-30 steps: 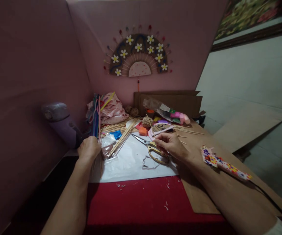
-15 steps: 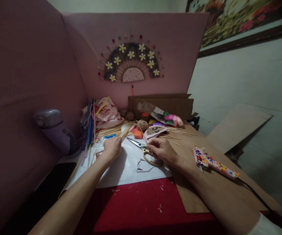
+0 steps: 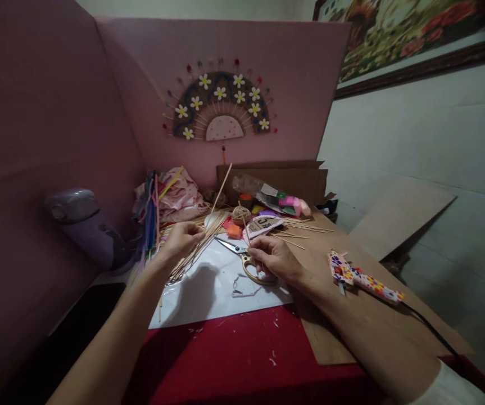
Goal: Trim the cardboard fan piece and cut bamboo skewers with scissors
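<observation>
My left hand (image 3: 182, 239) is raised a little over the white sheet (image 3: 217, 292), its fingers pinched on a thin wooden skewer (image 3: 220, 191) that slants up to the right. Under it lies a bundle of skewers (image 3: 191, 256) in a clear wrapper. My right hand (image 3: 273, 259) rests on the sheet beside gold-handled scissors (image 3: 246, 261), fingers curled on a short thin stick (image 3: 245, 232). A ball of twine (image 3: 241, 214) and an orange bit (image 3: 234, 230) lie just beyond.
A flowered glue gun (image 3: 362, 278) with a black cord lies on brown cardboard (image 3: 335, 337) at right. Pipe cleaners (image 3: 152, 211), a pink bag (image 3: 181, 197), a purple device (image 3: 84, 225) and clay packets (image 3: 284, 201) crowd the back. A fan decoration (image 3: 219, 107) hangs on the pink wall.
My left hand left the pipe cleaners at far left, moved right across the skewer bundle, and now lifts one skewer. My right hand stayed by the scissors. The view shifted slightly.
</observation>
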`<state>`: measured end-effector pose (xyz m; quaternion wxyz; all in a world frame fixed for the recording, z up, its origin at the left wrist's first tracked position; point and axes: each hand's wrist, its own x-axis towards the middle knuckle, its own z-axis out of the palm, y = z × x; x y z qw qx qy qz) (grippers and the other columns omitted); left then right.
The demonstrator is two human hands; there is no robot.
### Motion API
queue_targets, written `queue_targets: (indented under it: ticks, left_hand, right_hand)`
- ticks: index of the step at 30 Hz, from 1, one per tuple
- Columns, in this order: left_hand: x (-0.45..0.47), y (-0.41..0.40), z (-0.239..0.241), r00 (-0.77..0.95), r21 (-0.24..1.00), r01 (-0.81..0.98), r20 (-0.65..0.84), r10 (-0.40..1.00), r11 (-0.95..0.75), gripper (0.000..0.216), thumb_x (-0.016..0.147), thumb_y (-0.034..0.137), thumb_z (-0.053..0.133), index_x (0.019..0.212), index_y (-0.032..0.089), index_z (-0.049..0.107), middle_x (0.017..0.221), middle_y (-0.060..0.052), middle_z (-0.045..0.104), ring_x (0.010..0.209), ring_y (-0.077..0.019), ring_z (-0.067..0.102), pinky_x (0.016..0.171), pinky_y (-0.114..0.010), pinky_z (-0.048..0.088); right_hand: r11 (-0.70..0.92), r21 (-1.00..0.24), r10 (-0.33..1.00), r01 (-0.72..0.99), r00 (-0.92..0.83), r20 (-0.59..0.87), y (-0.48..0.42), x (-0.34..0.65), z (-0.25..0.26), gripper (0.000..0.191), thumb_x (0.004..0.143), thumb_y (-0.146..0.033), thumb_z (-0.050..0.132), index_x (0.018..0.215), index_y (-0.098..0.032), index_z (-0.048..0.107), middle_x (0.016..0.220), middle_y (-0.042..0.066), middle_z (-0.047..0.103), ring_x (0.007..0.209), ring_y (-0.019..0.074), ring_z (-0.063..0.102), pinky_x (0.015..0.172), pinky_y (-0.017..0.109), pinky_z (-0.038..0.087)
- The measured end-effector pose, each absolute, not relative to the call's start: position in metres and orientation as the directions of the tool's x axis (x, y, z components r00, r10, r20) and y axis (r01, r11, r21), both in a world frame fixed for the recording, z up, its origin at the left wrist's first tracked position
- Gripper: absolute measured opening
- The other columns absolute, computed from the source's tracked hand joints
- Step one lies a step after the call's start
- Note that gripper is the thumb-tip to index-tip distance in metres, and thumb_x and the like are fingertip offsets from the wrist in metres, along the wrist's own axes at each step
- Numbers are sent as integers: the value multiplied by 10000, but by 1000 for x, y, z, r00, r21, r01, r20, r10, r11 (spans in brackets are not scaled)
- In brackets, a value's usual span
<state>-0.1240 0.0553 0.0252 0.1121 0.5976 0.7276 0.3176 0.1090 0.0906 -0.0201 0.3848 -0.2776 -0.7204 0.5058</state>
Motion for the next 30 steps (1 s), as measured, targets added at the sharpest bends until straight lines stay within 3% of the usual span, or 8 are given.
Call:
queue_targets:
  ticks: [2, 3, 6, 14, 20, 24, 28, 30]
  left_hand:
    - [-116, 49, 24, -198, 867, 487, 224, 954, -103, 190, 762, 340, 542, 672, 173, 526, 492, 25, 508, 379, -80, 420, 372, -198, 297]
    - [-111, 46, 22, -165, 936, 303, 238, 957, -181, 201, 749, 347, 571, 677, 171, 507, 531, 21, 531, 387, -70, 421, 360, -187, 294]
    - [-99, 41, 12, -112, 963, 3, 267, 957, -268, 236, 703, 330, 651, 697, 166, 481, 628, 1, 590, 433, -69, 473, 351, -173, 339]
    - [-91, 42, -4, -126, 961, -1, 273, 954, -276, 205, 705, 255, 647, 807, 136, 516, 615, -4, 601, 429, -85, 508, 341, -191, 403]
    - [-83, 36, -4, -85, 957, -40, 284, 955, -288, 398, 710, 199, 626, 1078, 169, 478, 584, 29, 615, 373, -100, 507, 327, -201, 388]
    - [-80, 29, -1, -66, 957, -61, 280, 958, -284, 198, 729, 210, 601, 896, 104, 606, 618, -27, 639, 441, -111, 556, 407, -230, 442]
    - [-80, 25, 8, -28, 923, -179, 341, 940, -340, 211, 708, 198, 629, 900, 111, 618, 767, -88, 703, 609, -175, 648, 563, -296, 509]
    - [-80, 22, 17, -104, 890, -179, 406, 908, -418, 204, 680, 181, 671, 866, 117, 617, 762, -91, 712, 625, -192, 661, 563, -298, 512]
  right_hand:
    - [324, -945, 778, -35, -559, 287, 88, 108, -18, 155, 772, -304, 565, 763, -157, 518, 609, -25, 555, 450, 73, 506, 396, 180, 394]
    - [323, -945, 774, -45, -563, 291, 86, 108, -17, 146, 768, -291, 566, 761, -155, 516, 619, -22, 561, 464, 75, 521, 404, 180, 406]
    - [317, -947, 774, -56, -561, 293, 83, 106, -14, 138, 761, -273, 575, 753, -152, 509, 626, -15, 570, 485, 79, 547, 415, 179, 430]
    - [303, -952, 767, -39, -583, 268, 86, 104, -23, 136, 794, -278, 547, 812, -154, 495, 669, -4, 584, 538, 100, 592, 425, 182, 453]
    - [359, -933, 751, 11, -598, 281, 82, 105, -23, 94, 797, -244, 541, 803, -169, 483, 623, -31, 547, 471, 76, 515, 427, 184, 412]
    - [450, -891, 733, 56, -594, 332, 84, 106, -23, 66, 800, -217, 536, 799, -157, 508, 665, -10, 572, 516, 83, 535, 490, 200, 434]
    - [480, -874, 764, 75, -524, 375, 88, 106, -25, 65, 798, -214, 536, 795, -159, 500, 675, -13, 569, 527, 89, 557, 486, 194, 430]
    - [483, -872, 772, 75, -507, 384, 89, 106, -25, 63, 800, -210, 534, 791, -160, 497, 664, -20, 556, 519, 88, 558, 479, 190, 427]
